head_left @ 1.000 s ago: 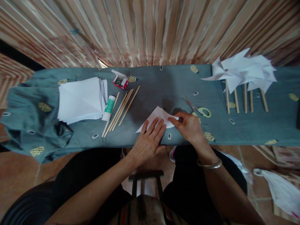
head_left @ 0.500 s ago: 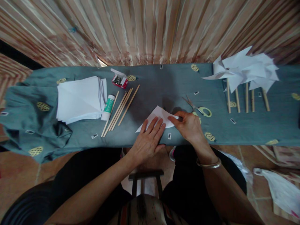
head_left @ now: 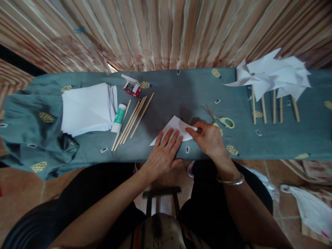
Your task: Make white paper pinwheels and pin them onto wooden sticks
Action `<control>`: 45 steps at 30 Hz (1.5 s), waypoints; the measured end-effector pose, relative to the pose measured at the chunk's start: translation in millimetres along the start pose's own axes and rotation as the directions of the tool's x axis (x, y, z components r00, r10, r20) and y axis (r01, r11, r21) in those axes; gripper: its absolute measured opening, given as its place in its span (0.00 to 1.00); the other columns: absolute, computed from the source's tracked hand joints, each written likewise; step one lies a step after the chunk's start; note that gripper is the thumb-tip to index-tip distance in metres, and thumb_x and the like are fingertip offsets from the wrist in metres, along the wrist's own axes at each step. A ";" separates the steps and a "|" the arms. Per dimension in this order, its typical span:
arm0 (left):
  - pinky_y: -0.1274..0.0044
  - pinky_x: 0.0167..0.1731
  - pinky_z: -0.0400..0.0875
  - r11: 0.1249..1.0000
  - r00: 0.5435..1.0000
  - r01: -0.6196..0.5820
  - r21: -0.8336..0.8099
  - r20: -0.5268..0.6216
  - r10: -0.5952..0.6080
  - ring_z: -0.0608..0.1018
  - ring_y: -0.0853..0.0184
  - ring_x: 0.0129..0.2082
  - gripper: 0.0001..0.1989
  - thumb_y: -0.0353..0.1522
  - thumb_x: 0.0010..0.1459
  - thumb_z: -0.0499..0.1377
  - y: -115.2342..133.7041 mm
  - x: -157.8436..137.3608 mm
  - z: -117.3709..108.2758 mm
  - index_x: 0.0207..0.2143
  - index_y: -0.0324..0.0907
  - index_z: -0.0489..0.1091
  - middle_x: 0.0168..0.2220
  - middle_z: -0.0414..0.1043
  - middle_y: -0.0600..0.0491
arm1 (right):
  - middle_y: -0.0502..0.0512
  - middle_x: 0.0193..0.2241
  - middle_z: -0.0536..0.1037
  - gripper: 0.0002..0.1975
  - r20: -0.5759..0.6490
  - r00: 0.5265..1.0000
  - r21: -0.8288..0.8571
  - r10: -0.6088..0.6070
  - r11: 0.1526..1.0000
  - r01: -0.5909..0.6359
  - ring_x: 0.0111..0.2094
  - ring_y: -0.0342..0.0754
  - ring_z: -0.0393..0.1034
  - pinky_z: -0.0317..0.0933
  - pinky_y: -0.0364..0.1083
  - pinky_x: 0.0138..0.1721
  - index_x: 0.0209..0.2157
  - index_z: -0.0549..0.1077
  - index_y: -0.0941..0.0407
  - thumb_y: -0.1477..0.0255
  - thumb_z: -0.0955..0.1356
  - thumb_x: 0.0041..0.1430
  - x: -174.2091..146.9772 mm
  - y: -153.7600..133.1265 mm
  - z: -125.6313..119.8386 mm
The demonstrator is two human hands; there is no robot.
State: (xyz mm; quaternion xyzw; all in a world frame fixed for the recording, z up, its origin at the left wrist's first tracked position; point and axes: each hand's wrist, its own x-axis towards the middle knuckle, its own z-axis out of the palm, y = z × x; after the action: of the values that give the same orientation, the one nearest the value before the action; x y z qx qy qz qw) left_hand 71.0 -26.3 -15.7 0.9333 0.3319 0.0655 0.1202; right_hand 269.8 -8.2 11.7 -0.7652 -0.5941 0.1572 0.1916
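Observation:
A sheet of white paper, folded to a triangle, lies near the front edge of the cloth-covered table. My left hand rests flat on it with the fingers spread. At its right corner, my right hand pinches the paper between thumb and forefinger. Just behind the right hand lie open scissors with light green handles, one of them partly hidden by that hand.
Left of the paper are wooden sticks, a glue stick, an open red box of small metal pieces and a stack of white paper. Several paper pinwheels on sticks lie at the right. A patterned curtain hangs behind.
Both hands keep their places on the folded paper. The view has shifted very slightly; nothing else has visibly moved.

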 end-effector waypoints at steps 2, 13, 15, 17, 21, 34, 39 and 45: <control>0.50 0.66 0.49 1.000 1.000 -0.003 0.009 -0.002 0.003 0.53 0.47 0.70 0.38 0.49 0.65 0.51 -0.1 0.1 1.0 0.68 0.35 0.48 0.69 0.54 0.37 | 0.55 0.23 0.79 0.13 0.001 1.000 -0.025 -0.014 1.000 0.014 0.26 0.52 0.74 0.61 0.47 0.29 0.27 0.78 0.54 0.59 0.69 0.58 -0.4 0.5 0.6; 0.51 0.66 0.49 0.999 1.000 -0.003 0.044 0.010 0.002 0.51 0.46 0.71 0.40 0.51 0.64 0.50 1.7 0.3 2.4 0.68 0.33 0.49 0.69 0.51 0.36 | 0.69 0.61 0.68 0.26 -0.113 0.947 -0.131 -0.300 0.949 0.286 0.61 0.63 0.61 0.56 0.61 0.59 0.59 0.67 0.61 0.59 0.61 0.67 -29.8 1.3 15.0; 0.51 0.66 0.48 0.999 1.000 -0.003 0.046 0.010 0.002 0.51 0.46 0.71 0.40 0.51 0.64 0.50 1.9 0.4 2.4 0.68 0.33 0.50 0.69 0.51 0.36 | 0.70 0.64 0.64 0.26 -0.123 0.946 -0.164 -0.300 0.946 0.279 0.63 0.63 0.58 0.52 0.62 0.61 0.61 0.64 0.60 0.60 0.60 0.68 -35.8 1.0 21.0; 0.51 0.66 0.48 0.999 1.000 -0.001 0.047 0.015 0.000 0.50 0.46 0.71 0.40 0.51 0.64 0.50 2.4 0.7 1.8 0.68 0.33 0.50 0.69 0.51 0.35 | 0.70 0.65 0.62 0.27 -0.133 0.945 -0.187 -0.299 0.944 0.272 0.65 0.63 0.56 0.49 0.63 0.62 0.63 0.63 0.60 0.60 0.59 0.68 -39.8 1.5 26.0; 0.51 0.66 0.48 0.998 0.999 0.000 0.061 0.038 -0.002 0.51 0.44 0.70 0.41 0.50 0.63 0.54 4.1 2.3 0.0 0.67 0.31 0.51 0.69 0.51 0.35 | 0.73 0.66 0.60 0.30 -0.157 0.942 -0.209 -0.295 0.943 0.260 0.67 0.63 0.52 0.47 0.64 0.64 0.64 0.60 0.63 0.59 0.59 0.68 -42.7 5.9 31.0; 0.56 0.64 0.56 0.995 0.995 0.081 0.062 -0.054 -0.078 0.55 0.48 0.70 0.37 0.44 0.65 0.54 -23.7 -50.5 -8.2 0.67 0.29 0.50 0.68 0.54 0.30 | 0.71 0.67 0.56 0.28 -0.215 0.959 -0.192 -0.185 0.971 0.144 0.68 0.63 0.49 0.48 0.64 0.63 0.65 0.58 0.58 0.62 0.59 0.69 -42.3 53.4 12.6; 0.57 0.64 0.57 0.987 0.992 0.109 0.120 -0.078 -0.100 0.56 0.49 0.69 0.36 0.40 0.66 0.53 -30.2 -80.6 -13.3 0.69 0.31 0.47 0.68 0.54 0.31 | 0.69 0.67 0.56 0.27 -0.233 0.954 -0.191 -0.187 0.971 0.144 0.68 0.63 0.50 0.49 0.65 0.62 0.64 0.60 0.57 0.64 0.60 0.67 -41.4 66.1 11.2; 0.57 0.62 0.60 0.989 0.974 0.140 0.048 -0.188 -0.129 0.62 0.50 0.67 0.32 0.36 0.66 0.54 -35.6 -97.5 -14.7 0.69 0.36 0.49 0.66 0.60 0.34 | 0.67 0.65 0.62 0.23 -0.279 0.936 -0.069 -0.215 0.977 0.204 0.66 0.61 0.55 0.53 0.64 0.62 0.62 0.64 0.56 0.69 0.59 0.67 -32.1 68.8 0.4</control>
State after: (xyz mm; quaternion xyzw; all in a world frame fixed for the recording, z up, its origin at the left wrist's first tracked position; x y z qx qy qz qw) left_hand -28.6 -58.9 -15.3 0.9018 0.4060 0.1334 0.0643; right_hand 320.2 -54.5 -21.3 -0.7159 -0.6413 0.0126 0.2757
